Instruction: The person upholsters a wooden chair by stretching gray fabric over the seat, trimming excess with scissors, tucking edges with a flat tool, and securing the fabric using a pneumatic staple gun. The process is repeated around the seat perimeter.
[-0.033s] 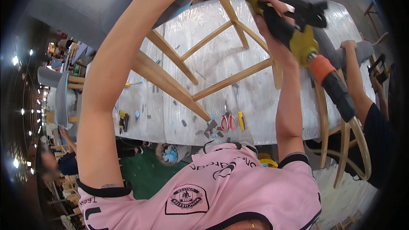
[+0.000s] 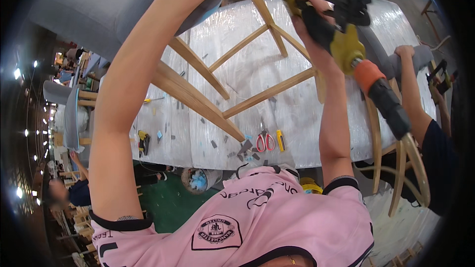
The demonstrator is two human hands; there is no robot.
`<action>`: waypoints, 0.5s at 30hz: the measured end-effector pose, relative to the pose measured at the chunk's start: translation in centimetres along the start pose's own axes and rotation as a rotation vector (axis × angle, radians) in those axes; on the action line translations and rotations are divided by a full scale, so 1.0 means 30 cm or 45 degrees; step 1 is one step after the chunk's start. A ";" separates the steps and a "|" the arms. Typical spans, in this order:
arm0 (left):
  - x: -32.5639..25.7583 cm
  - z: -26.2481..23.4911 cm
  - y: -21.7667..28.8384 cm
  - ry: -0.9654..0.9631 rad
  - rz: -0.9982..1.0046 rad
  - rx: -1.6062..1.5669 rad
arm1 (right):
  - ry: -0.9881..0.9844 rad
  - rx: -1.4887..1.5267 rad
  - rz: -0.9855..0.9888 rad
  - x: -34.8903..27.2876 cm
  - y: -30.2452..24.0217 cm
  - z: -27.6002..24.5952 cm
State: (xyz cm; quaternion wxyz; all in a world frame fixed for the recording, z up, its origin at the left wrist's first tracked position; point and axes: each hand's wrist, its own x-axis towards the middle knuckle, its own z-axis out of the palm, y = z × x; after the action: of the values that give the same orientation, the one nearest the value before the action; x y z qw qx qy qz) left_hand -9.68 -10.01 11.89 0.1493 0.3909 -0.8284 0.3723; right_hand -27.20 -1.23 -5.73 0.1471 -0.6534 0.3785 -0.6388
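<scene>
The right hand (image 2: 310, 27) is gripping a yellow-and-black air stapler (image 2: 341, 44), closed around its handle and pressing it against the upturned grey chair (image 2: 143, 0). The chair is lying on the table (image 2: 297, 133). The left arm is reaching to the chair, its hand out of view, so its grip cannot be told.

- No packages, signs or screens in view.
- Crest badge (image 2: 216, 232): shield-shaped, dark outline on pink shirt (image 2: 277, 227) front, lower centre.
</scene>
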 end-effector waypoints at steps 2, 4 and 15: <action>-0.002 -0.002 0.004 0.036 0.016 -0.008 | 0.031 -0.134 -0.047 0.021 -0.004 0.014; 0.008 -0.022 0.011 0.085 0.029 0.001 | 0.068 -0.050 0.015 0.039 0.001 0.034; -0.002 -0.159 0.117 -0.059 -0.058 0.050 | 0.037 0.055 0.047 0.040 0.015 0.027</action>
State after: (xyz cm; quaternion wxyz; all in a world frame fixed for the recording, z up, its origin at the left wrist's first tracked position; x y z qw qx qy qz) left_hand -12.50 -5.02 13.34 0.1308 0.4209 -0.8152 0.3757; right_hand -26.68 -2.58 -5.29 0.1674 -0.6335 0.3786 -0.6536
